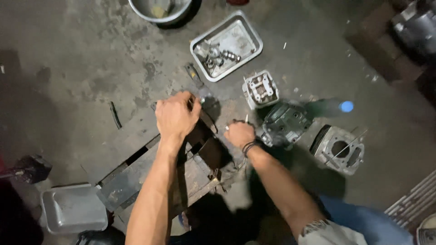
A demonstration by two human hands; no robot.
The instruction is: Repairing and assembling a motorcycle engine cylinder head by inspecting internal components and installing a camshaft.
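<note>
My left hand (pixel 176 115) is closed around a dark metal tool (pixel 196 80) whose handle sticks out toward the far side, over a low wooden pallet (pixel 136 174) on the concrete floor. My right hand (pixel 239 134) is closed in a fist next to a dark engine part (pixel 285 123), gripping something small that I cannot make out. A dark band circles the right wrist. Between the two hands lies a dark curved metal piece (pixel 210 149) on the pallet.
A metal tray (pixel 243 34) with small parts lies beyond the hands, a cylinder head (pixel 260 89) just in front of it. A grey cylinder block (pixel 339 149) sits right. A round basin (pixel 159 11) is at the top, a square tub (pixel 72 208) at bottom left.
</note>
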